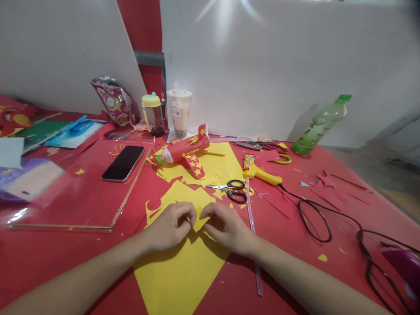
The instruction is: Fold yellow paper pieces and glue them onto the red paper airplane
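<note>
Centrally, the left hand (175,223) and the right hand (226,225) engaged opposite sides of a small piece of yellow paper (198,220). Each grip was narrow: thumb and forefinger were pinched at the edge of the piece, with the remaining fingers curled inward. The piece was located between the two sets of fingertips, above a large yellow sheet (183,280) on the red table (108,262). Whether the piece touched the sheet could not be determined.

Black-handled scissors (235,195) lay just beyond the right hand, blades directed left. A clear glue stick (250,210) extended beneath the right forearm. A yellow glue gun (264,175) lay behind the scissors, its black cord (315,201) looping to the right. A red model plane (187,151) with yellow stars rested on yellow paper at the rear. To the left, a phone (124,163) lay face up on a transparent plastic panel (75,201). A green-capped bottle (320,127) occupied the right rear.
</note>
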A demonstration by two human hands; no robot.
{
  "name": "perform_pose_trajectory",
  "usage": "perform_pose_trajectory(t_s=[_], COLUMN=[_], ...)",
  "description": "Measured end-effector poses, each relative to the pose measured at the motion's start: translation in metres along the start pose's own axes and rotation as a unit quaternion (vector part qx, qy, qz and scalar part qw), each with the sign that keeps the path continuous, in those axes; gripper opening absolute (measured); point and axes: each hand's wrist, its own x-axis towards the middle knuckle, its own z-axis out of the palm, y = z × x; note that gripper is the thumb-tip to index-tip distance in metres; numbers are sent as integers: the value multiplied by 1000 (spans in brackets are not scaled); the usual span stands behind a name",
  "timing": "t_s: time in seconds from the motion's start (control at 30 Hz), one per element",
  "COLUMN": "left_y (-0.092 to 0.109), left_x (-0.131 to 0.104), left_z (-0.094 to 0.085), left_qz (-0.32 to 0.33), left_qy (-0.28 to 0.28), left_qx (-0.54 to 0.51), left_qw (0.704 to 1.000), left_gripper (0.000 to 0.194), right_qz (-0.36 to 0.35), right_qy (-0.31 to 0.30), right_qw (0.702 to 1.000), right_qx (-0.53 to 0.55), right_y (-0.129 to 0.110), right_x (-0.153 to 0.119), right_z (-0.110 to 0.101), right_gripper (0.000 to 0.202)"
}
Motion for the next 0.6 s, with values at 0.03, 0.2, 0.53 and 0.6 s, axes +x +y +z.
perform_pose_trajectory(t_s=[0.03,0.2,0.53,0.6], left_y=[0,-1,3,2], left_x=[0,-2,-3,-2], left_z=[0,2,-2,-1], left_qz=[3,4,-17,-24], left_qy=[-1,-13,21,41], left_qx=[-1,-28,-51,-51], left_qw=[1000,1000,998,998], left_gripper=[17,18,8,10], right_qz=[-2,-11,111,129], right_qy=[11,61,78,71], right_qw=[1000,996,980,977], right_qx=[5,67,146,155], right_y=[0,1,7,6], right_x=[1,4,2,3], right_z=[-1,-4,-2,-2], right_gripper=[17,14,23,19])
